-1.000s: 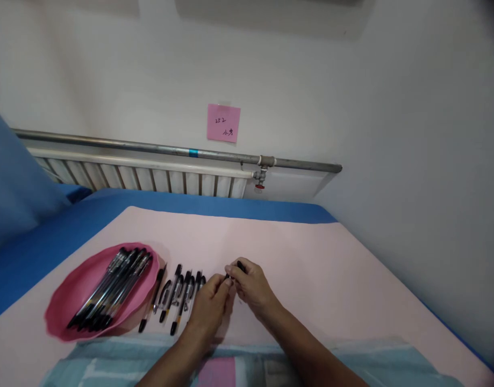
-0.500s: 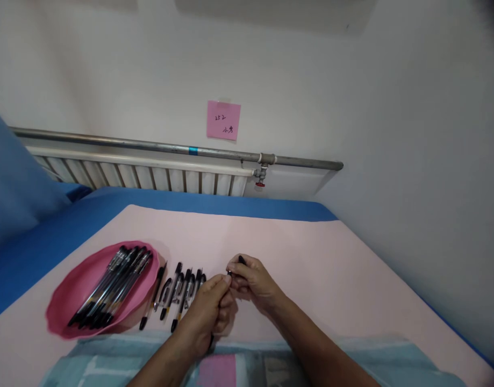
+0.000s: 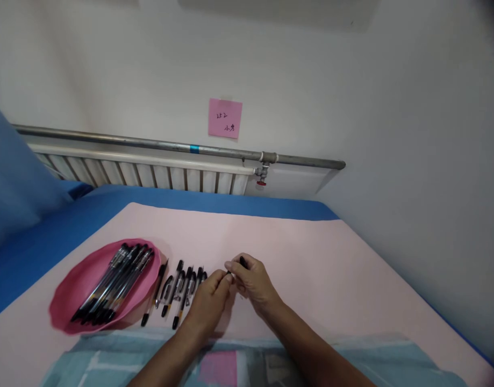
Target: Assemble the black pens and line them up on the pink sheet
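Note:
My left hand (image 3: 210, 301) is closed around a pen, most of it hidden by the fingers; a small dark bit shows at the fingertips. Pressed close to it, my right hand (image 3: 249, 279) pinches a black pen cap (image 3: 243, 262), whose dark end sticks out above the fingers. The fingertips of both hands meet over the pink sheet. Left of them, several uncapped pens (image 3: 150, 297) and loose caps (image 3: 166, 287) lie in a row. Beyond the row, a pink scalloped bowl (image 3: 65, 293) holds several black-ended clear pens (image 3: 113, 285).
The pink sheet (image 3: 331, 285) covers a blue surface (image 3: 230, 204). A patterned blue cloth (image 3: 121, 360) lies along the front edge. Behind stand a radiator (image 3: 142, 173) and metal pipe (image 3: 150, 144); a pink note (image 3: 225, 118) is on the wall. A blue curtain (image 3: 21, 183) hangs left.
My hands stay together; the left has turned slightly, and the dark pen end seen below it earlier is now hidden. The view has shifted a little. Bowl and row of pens look the same.

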The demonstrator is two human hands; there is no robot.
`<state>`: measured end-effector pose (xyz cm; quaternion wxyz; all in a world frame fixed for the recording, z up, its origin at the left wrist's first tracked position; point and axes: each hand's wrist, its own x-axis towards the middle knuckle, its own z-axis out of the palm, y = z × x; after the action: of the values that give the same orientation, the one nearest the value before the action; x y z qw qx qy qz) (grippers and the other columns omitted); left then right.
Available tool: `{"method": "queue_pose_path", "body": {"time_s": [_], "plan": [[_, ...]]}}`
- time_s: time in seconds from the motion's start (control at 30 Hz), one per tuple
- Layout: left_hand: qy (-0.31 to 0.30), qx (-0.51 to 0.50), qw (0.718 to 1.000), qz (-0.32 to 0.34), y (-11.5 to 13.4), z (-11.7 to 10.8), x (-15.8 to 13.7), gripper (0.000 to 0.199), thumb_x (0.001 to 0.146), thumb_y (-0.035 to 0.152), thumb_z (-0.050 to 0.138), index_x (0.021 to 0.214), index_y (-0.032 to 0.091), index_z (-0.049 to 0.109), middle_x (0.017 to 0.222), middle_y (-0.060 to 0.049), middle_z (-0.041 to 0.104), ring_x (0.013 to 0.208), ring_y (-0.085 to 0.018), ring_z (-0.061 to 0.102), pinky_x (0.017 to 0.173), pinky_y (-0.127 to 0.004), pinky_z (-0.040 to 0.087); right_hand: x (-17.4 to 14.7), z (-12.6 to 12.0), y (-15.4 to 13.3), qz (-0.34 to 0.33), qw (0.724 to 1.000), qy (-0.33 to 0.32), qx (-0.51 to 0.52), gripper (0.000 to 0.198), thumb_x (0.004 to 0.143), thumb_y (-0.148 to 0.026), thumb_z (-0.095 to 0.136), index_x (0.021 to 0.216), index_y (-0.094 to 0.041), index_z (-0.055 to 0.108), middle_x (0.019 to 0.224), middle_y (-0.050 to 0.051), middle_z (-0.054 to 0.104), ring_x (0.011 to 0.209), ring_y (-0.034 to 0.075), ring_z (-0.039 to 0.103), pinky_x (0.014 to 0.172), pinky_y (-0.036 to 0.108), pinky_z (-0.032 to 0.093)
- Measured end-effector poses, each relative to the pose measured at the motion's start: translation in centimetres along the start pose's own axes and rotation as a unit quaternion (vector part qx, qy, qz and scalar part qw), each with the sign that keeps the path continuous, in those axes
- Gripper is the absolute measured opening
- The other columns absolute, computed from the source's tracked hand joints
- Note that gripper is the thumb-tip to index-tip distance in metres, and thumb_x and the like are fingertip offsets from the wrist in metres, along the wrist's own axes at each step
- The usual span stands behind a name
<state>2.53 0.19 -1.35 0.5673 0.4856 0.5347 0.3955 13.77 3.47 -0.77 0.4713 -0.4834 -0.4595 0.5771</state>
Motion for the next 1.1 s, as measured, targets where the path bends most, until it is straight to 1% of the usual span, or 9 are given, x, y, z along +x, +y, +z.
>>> {"method": "queue_pose_path", "body": {"time_s": [0.1,0.23,0.33,0.43,0.53,0.67,0.87,1.03,1.1], "plan": [[0.0,0.014,1.0,0.008,0.0,0.0,-0.1,0.026,0.077,0.043,0.044,0.068,0.018,0.047,0.049,0.008,0.034,0.037,-0.004,0.026,0.036,-0.017,0.016,-0.1,0.1,-0.1,-0.003,1.0,-0.002,0.016,0.024,0.063,-0.033,0.066,0.057,-0.017,0.049,0.041,-0.008,0.042,0.036,0.005,0.034,0.036,0.018,0.024],[-0.033,-0.075,0.994,-0.072,0.7,0.1,-0.6,0.028,0.075,0.047,0.044,0.068,0.02,0.042,0.045,0.011,0.028,0.033,-0.003,0.019,0.034,-0.017,0.011,-0.3,-0.1,-0.4,0.042,0.996,-0.038,0.062,0.021,0.064,-0.031,0.065,0.061,-0.016,0.051,0.042,-0.008,0.041,0.036,0.004,0.033,0.035,0.017,0.024],[-0.062,-0.128,0.984,-0.104,1.1,0.2,-0.8,0.03,0.074,0.051,0.046,0.071,0.021,0.043,0.045,0.011,0.029,0.032,-0.003,0.018,0.033,-0.016,0.009,-0.2,-0.3,-0.6,0.055,0.993,-0.073,0.073,0.017,0.064,-0.029,0.064,0.07,-0.015,0.056,0.049,-0.006,0.047,0.037,0.004,0.035,0.035,0.017,0.025],[-0.05,-0.124,0.987,-0.094,1.0,0.1,-0.7,0.03,0.074,0.05,0.047,0.071,0.021,0.044,0.045,0.011,0.029,0.032,-0.002,0.018,0.033,-0.016,0.009,-0.1,-0.2,-0.5,0.042,0.997,-0.038,0.045,0.019,0.064,-0.031,0.065,0.074,-0.016,0.057,0.051,-0.006,0.048,0.035,0.004,0.034,0.033,0.017,0.025],[-0.018,-0.093,0.993,-0.071,0.6,0.1,-0.5,0.029,0.074,0.048,0.048,0.071,0.02,0.045,0.044,0.012,0.027,0.033,-0.002,0.019,0.033,-0.015,0.011,-0.1,0.1,-0.3,0.023,1.0,-0.007,0.004,0.022,0.063,-0.032,0.067,0.062,-0.017,0.051,0.045,-0.007,0.045,0.034,0.004,0.034,0.032,0.017,0.024],[-0.012,-0.086,0.993,-0.078,0.5,0.0,-0.4,0.027,0.075,0.046,0.047,0.072,0.019,0.046,0.043,0.012,0.026,0.033,-0.002,0.017,0.033,-0.015,0.01,-0.2,0.1,-0.3,0.026,1.0,-0.007,0.014,0.022,0.062,-0.03,0.067,0.061,-0.017,0.051,0.042,-0.007,0.044,0.034,0.004,0.033,0.032,0.017,0.022],[-0.024,-0.094,0.991,-0.088,0.9,-0.1,-0.6,0.026,0.077,0.045,0.044,0.07,0.02,0.044,0.043,0.011,0.028,0.032,-0.003,0.019,0.033,-0.016,0.01,-0.1,-0.2,-0.3,0.061,0.995,-0.06,0.057,0.018,0.066,-0.032,0.063,0.073,-0.017,0.054,0.039,-0.01,0.037,0.032,0.004,0.03,0.03,0.016,0.021],[-0.015,-0.065,0.996,-0.061,0.6,0.0,-0.6,0.027,0.075,0.045,0.047,0.068,0.019,0.044,0.043,0.011,0.028,0.034,-0.002,0.019,0.034,-0.015,0.012,0.1,-0.1,0.1,0.044,0.999,-0.014,0.017,0.024,0.064,-0.033,0.067,0.064,-0.018,0.048,0.04,-0.009,0.04,0.03,0.004,0.032,0.029,0.017,0.02],[-0.014,-0.068,0.995,-0.067,0.6,0.0,-0.5,0.027,0.074,0.046,0.048,0.068,0.019,0.044,0.043,0.011,0.027,0.033,-0.003,0.018,0.034,-0.016,0.012,0.0,-0.1,0.0,0.041,0.999,-0.017,0.026,0.024,0.063,-0.032,0.067,0.063,-0.017,0.048,0.04,-0.009,0.039,0.031,0.004,0.032,0.03,0.017,0.021]]}}
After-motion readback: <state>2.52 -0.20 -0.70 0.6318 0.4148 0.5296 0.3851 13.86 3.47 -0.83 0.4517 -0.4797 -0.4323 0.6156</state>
